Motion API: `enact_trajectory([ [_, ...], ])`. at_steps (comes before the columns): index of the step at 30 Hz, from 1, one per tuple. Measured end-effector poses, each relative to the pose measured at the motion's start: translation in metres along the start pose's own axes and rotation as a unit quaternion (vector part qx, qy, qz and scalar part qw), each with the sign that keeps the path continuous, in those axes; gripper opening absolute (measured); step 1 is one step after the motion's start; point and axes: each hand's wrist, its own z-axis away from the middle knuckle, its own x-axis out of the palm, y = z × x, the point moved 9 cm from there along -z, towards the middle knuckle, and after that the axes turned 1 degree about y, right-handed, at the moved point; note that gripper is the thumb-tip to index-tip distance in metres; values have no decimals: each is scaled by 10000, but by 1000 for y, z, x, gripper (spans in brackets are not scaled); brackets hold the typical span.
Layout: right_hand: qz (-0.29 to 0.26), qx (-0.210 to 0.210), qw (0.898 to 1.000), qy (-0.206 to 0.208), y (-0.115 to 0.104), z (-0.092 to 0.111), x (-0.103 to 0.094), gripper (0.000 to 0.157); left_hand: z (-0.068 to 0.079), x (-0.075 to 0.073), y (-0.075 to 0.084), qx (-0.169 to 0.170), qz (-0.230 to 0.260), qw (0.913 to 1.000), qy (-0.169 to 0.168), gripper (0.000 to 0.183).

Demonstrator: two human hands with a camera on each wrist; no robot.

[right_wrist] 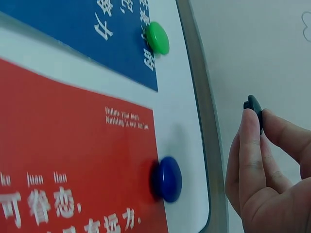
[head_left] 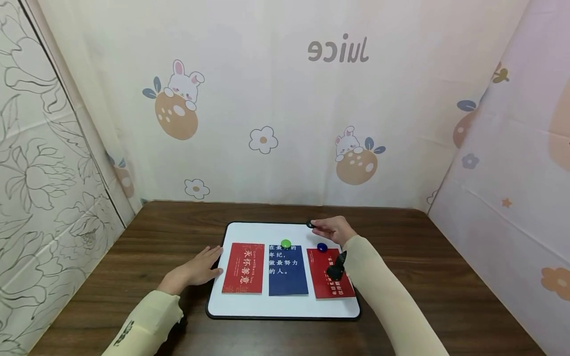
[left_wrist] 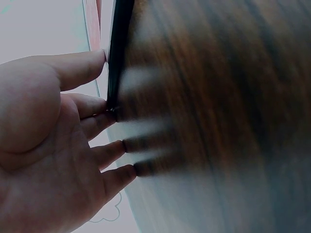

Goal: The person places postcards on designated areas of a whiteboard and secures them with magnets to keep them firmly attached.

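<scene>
My right hand [head_left: 335,230] pinches a dark round magnet [right_wrist: 254,112] between thumb and fingers, raised near the far edge of the whiteboard [head_left: 240,306]. At the whiteboard's left edge, my left hand [head_left: 199,268] touches the black frame, its fingers extended and the fingertips down at the table. Three cards lie side by side on the board: a red card [head_left: 244,269], a blue card [head_left: 288,282] and a second red card [head_left: 317,269]. A green magnet [head_left: 286,244] sits at the blue card's top edge. A blue magnet [right_wrist: 170,179] sits at the right red card's top edge.
The whiteboard lies on a brown wooden table [head_left: 147,247]. A printed curtain [head_left: 285,99] with rabbits and flowers stands behind the table, and more patterned cloth hangs at both sides. My right forearm and its wrist camera partly cover the right red card in the head view.
</scene>
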Motion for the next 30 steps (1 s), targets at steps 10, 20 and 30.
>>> enact_trajectory([
  [10,-13,117,9999,-37,5,-3,25,43,1,1,-1,-99,11,9999,-60,65],
  [20,-49,153,9997,-165,8,-2,46,37,1,0,0,-83,-31,9999,-51,64],
  [30,48,56,9998,-207,12,-2,58,30,0,1,1,-69,6,9999,-89,64],
])
